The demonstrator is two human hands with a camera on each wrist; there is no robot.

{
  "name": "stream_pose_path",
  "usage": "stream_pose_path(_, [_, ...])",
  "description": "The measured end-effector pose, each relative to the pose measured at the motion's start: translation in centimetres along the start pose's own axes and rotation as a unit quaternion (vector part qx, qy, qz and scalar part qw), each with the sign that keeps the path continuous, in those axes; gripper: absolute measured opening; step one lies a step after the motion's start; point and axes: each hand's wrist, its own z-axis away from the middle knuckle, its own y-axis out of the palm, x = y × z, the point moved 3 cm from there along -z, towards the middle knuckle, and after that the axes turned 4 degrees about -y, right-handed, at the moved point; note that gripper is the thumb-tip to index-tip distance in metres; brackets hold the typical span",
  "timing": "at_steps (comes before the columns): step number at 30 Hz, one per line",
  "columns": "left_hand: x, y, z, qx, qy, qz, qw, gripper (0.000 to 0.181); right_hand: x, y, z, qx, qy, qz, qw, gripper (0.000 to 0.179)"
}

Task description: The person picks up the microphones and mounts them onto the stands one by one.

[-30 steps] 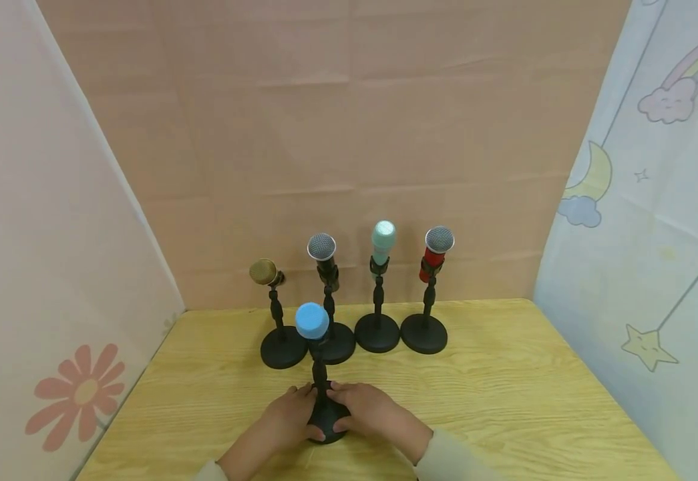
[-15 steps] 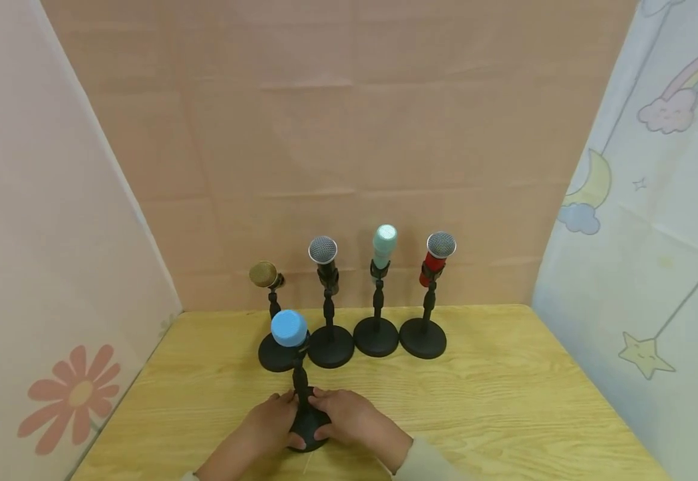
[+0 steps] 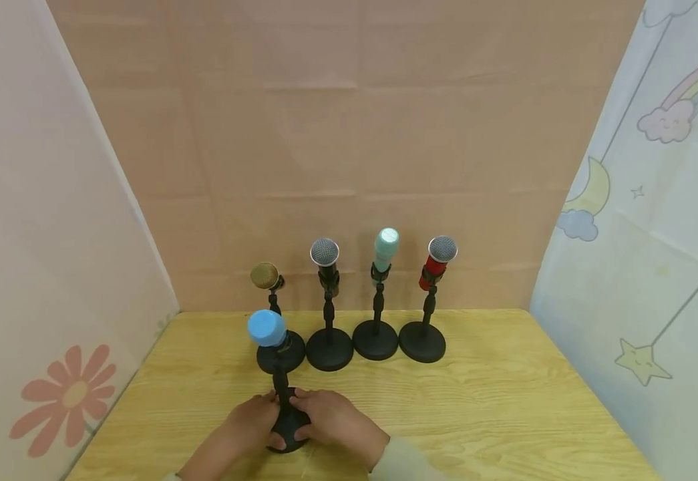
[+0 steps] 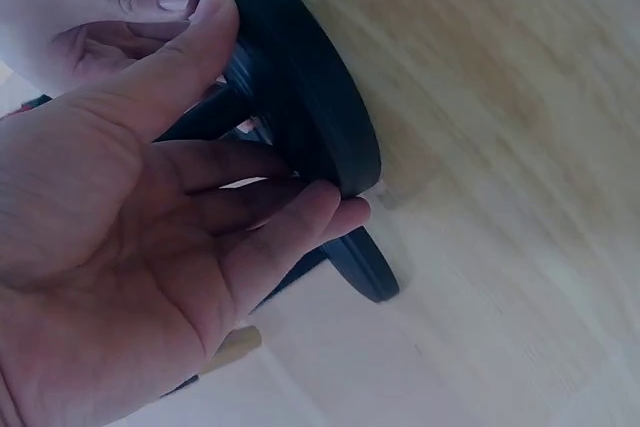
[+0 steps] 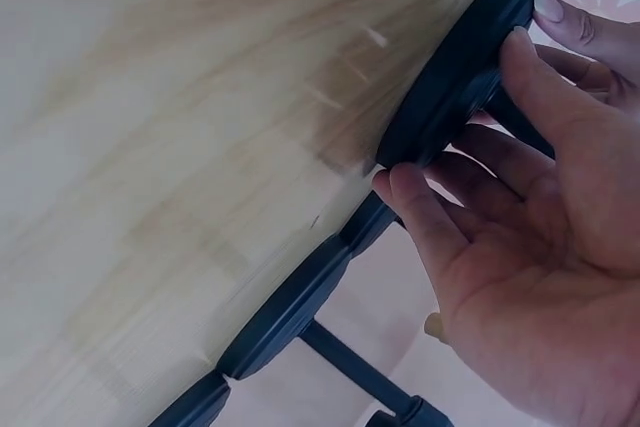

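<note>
A microphone with a light blue head (image 3: 267, 328) sits in a black desk stand (image 3: 289, 431) near the front of the table. My left hand (image 3: 251, 422) grips the left side of the stand's round base, and my right hand (image 3: 332, 419) grips its right side. In the left wrist view, thumb and fingers pinch the rim of the base (image 4: 320, 87). From the right wrist, the same base (image 5: 460, 72) shows between my thumb and fingertips. Whether it touches the tabletop is hard to tell.
Behind stand a gold microphone (image 3: 264, 275), a silver-headed black one (image 3: 324, 252), a mint green one (image 3: 387, 243) and a red one (image 3: 435, 264), each on a black stand, in a row. A beige backdrop (image 3: 349, 133) rises at the table's (image 3: 493, 401) far edge.
Both hands have shifted left together, carrying the blue microphone's stand along. It now stands in front of the gold microphone's stand. The back row keeps its place as the view drifts slightly.
</note>
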Motion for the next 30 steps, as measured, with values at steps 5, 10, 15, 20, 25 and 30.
stream_pose_path(5, [1.5, -0.1, 0.4, 0.005, -0.018, 0.037, 0.9991, 0.077, 0.7, 0.2, -1.0, 0.0, -0.004, -0.001, 1.0, 0.064])
stream_pose_path(10, [2.4, -0.4, 0.7, 0.009, -0.04, 0.048, 0.998, 0.078, 1.0, 0.4, -1.9, -0.004, -0.011, -0.007, 0.9999, 0.064])
stream_pose_path(15, [2.9, -0.9, 0.8, 0.009, -0.052, 0.047, 0.9975, 0.079, 1.5, 0.2, -2.7, -0.004, -0.012, -0.01, 0.9999, 0.065])
stream_pose_path(20, [3.9, -0.8, 0.8, 0.013, -0.069, 0.051, 0.9962, 0.082, 2.2, 0.2, -3.6, 0.004, -0.018, -0.016, 0.9997, 0.066])
stream_pose_path(25, [5.1, -0.8, 0.8, 0.016, -0.081, 0.068, 0.9942, 0.081, 2.3, 0.6, -4.6, 0.015, -0.022, -0.024, 0.9994, 0.065])
stream_pose_path(30, [6.2, -0.9, 0.9, 0.013, -0.087, 0.092, 0.9918, 0.076, 2.3, 1.0, -5.7, 0.011, -0.03, -0.022, 0.9992, 0.064])
